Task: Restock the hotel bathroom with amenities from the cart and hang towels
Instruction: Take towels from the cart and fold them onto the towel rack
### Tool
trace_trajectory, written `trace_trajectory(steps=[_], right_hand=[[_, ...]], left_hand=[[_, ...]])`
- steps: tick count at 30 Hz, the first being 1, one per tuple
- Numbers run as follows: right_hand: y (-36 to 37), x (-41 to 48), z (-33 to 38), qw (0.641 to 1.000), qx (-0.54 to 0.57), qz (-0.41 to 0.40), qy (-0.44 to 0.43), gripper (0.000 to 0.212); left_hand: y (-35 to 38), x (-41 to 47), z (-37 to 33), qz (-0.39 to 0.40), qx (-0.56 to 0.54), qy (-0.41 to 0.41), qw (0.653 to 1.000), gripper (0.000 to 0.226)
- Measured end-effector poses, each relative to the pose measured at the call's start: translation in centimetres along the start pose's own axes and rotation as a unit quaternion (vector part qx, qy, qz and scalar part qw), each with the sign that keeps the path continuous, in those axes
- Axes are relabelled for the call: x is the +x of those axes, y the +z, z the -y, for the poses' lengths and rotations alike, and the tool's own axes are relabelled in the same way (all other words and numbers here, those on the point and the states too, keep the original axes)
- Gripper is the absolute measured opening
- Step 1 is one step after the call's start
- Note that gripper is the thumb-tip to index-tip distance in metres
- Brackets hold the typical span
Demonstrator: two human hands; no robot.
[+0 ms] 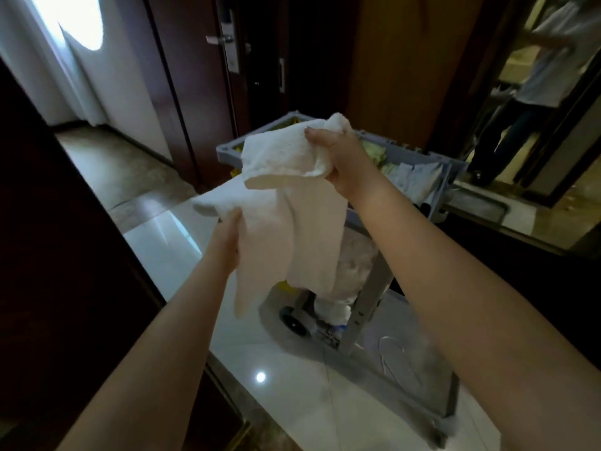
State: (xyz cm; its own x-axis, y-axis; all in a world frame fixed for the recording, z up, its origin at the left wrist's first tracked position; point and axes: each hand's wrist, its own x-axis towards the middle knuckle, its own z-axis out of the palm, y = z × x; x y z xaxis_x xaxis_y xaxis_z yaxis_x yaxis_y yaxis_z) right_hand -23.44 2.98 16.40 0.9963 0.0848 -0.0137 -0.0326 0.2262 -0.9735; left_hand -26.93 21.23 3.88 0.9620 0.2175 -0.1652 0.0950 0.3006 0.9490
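Towel [292, 203], white, held in mid-air before the cart [457, 167], long axis running from 1 o'clock down to 7 o'clock. Right hand [341, 157] bunches the upper end, grip closed; left hand [227, 236], nearer the viewer, pinches the lower edge. Glossy tiled floor [292, 402] below; dark door [188, 60] at 11 o'clock.

towel [292, 177]: white, nubby terry cloth | cart [455, 170]: grey matt plastic | floor [292, 402]: glossy pale tile | door [195, 76]: dark wood
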Motion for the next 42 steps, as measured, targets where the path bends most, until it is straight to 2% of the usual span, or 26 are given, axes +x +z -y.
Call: trace_trajectory(steps=[3, 7, 10, 12, 15, 21, 26, 34, 37, 40, 42], right_hand=[[0.7, -3.1, 2.4, 0.999, -0.004, -0.012, -0.030, 0.053], [1.8, -7.6, 4.6, 0.997, 0.001, -0.035, -0.070, 0.034], [3.0, -11.5, 5.7, 0.993, -0.013, -0.074, -0.086, 0.046], [3.9, -14.3, 6.1, 0.992, -0.014, -0.087, -0.093, 0.037], [5.1, -18.9, 6.6, 0.990, -0.007, -0.095, -0.106, 0.024], [7.1, -26.8, 8.9, 0.986, -0.006, -0.095, -0.135, 0.017], [9.1, -31.1, 12.6, 0.983, -0.014, -0.094, -0.156, 0.007], [10.3, -34.0, 18.1, 0.975, 0.004, -0.041, -0.216, 0.004], [10.2, -33.3, 17.9, 0.975, 0.012, -0.048, -0.214, 0.009], [10.4, -32.6, 16.6, 0.978, 0.020, -0.060, -0.199, 0.001], [10.4, -31.9, 15.5, 0.981, 0.027, -0.067, -0.182, 0.004]], left_hand=[[-0.5, -2.4, -1.6, 0.007, -0.004, 0.022, 1.000, 0.046], [-1.7, -5.7, -3.0, -0.008, -0.022, 0.018, 1.000, 0.059], [-3.5, -8.2, -3.3, 0.010, -0.010, 0.036, 0.999, 0.057], [-4.4, -10.3, -3.3, 0.028, 0.012, 0.051, 0.998, 0.051], [-5.6, -13.5, -2.9, 0.001, 0.077, 0.031, 0.997, 0.049], [-8.0, -18.0, -2.5, 0.099, 0.049, 0.032, 0.993, 0.044], [-8.3, -19.6, -3.4, 0.170, 0.073, 0.053, 0.981, 0.042], [-5.3, -22.6, -4.2, 0.213, 0.054, -0.058, 0.974, 0.031], [-4.7, -24.2, -3.4, 0.224, 0.059, -0.073, 0.970, 0.032], [-5.1, -25.9, -1.9, 0.239, 0.080, -0.099, 0.963, 0.033], [-6.0, -26.6, -0.4, 0.212, 0.097, -0.142, 0.962, 0.039]])
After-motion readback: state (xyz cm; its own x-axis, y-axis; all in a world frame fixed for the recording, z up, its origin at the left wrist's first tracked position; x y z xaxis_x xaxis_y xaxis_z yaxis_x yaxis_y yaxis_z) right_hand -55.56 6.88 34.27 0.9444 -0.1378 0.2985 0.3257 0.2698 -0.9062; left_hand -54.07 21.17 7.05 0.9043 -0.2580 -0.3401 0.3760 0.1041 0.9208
